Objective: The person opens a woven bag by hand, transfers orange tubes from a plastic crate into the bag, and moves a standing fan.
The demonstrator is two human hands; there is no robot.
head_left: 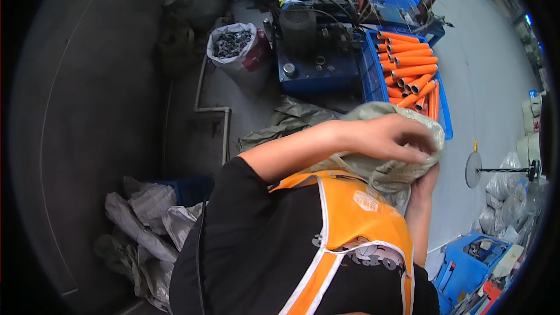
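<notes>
A pale green woven sack (pixel 373 166) is bunched up in front of my chest. My left hand (pixel 394 137) reaches across its top, fingers curled at the rim and slightly blurred, closed on the sack's edge. Low on the sack's right side is my right hand (pixel 427 179); the sack and my left hand hide its fingers, so their grip does not show. Just beyond the sack stands a blue crate (pixel 446 118) piled with orange tubes (pixel 414 70).
A white sack (pixel 256 70) of small dark metal pieces stands beside a blue machine base (pixel 318 76). Dark green sacking (pixel 286 119) lies on the floor. Crumpled bags (pixel 146 216) are at lower left. A round-plate stand (pixel 473 169) and blue bin (pixel 472 268) are right.
</notes>
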